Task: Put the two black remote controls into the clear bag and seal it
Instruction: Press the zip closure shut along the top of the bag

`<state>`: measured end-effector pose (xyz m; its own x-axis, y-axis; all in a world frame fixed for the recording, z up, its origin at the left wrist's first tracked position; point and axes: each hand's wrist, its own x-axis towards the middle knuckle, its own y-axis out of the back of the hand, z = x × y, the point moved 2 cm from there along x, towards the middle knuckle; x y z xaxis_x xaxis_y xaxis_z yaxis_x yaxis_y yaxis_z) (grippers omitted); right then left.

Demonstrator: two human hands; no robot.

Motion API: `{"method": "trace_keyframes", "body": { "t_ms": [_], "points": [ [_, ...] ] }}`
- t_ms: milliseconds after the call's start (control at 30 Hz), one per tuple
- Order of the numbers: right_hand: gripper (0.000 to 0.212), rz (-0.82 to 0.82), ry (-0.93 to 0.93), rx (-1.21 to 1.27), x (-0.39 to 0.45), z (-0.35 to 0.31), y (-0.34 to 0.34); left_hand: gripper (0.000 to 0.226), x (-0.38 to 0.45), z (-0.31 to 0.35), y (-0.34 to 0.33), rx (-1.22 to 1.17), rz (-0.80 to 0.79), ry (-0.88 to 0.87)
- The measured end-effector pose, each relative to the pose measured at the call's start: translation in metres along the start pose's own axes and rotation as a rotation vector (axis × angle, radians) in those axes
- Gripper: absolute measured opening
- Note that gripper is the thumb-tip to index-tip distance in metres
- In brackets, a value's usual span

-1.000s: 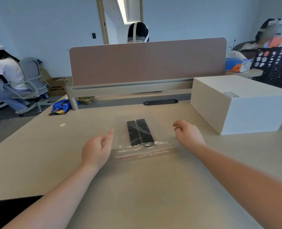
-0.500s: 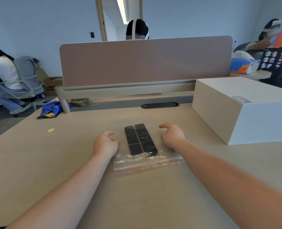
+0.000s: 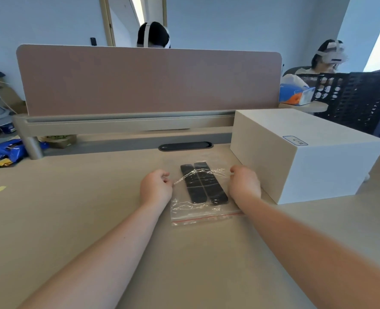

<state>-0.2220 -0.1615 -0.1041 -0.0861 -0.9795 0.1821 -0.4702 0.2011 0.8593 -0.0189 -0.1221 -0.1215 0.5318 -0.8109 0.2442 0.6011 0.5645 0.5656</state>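
Two black remote controls (image 3: 201, 182) lie side by side inside the clear bag (image 3: 203, 216) on the beige desk (image 3: 73, 219). The bag's red zip strip runs along its near edge, towards me. My left hand (image 3: 155, 188) is curled at the bag's left edge and my right hand (image 3: 245, 184) at its right edge. Both pinch the plastic, and a taut crease stretches between them across the remotes. The fingertips are partly hidden behind the knuckles.
A white box (image 3: 307, 152) stands just right of my right hand. A pink-brown partition (image 3: 149, 79) and a black cable slot (image 3: 184, 146) close off the back. A black crate (image 3: 358, 97) is at far right, a blue snack packet (image 3: 6, 150) at far left. People sit beyond.
Both hands have closed in from beside the bag onto its side edges and curled shut on the plastic. The bag now shows a stretched crease. The camera has moved closer.
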Motion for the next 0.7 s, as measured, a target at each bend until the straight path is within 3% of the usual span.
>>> {"method": "trace_keyframes", "body": {
  "t_ms": [133, 700],
  "points": [
    [0.026, 0.017, 0.029, -0.155, 0.019, 0.000, 0.007, 0.022, 0.015, 0.012, -0.019, 0.010, -0.001, -0.007],
    [0.034, -0.048, 0.162, -0.552, 0.034, 0.003, 0.005, 0.031, 0.028, 0.017, -0.037, 0.034, -0.046, -0.080]
  ]
}}
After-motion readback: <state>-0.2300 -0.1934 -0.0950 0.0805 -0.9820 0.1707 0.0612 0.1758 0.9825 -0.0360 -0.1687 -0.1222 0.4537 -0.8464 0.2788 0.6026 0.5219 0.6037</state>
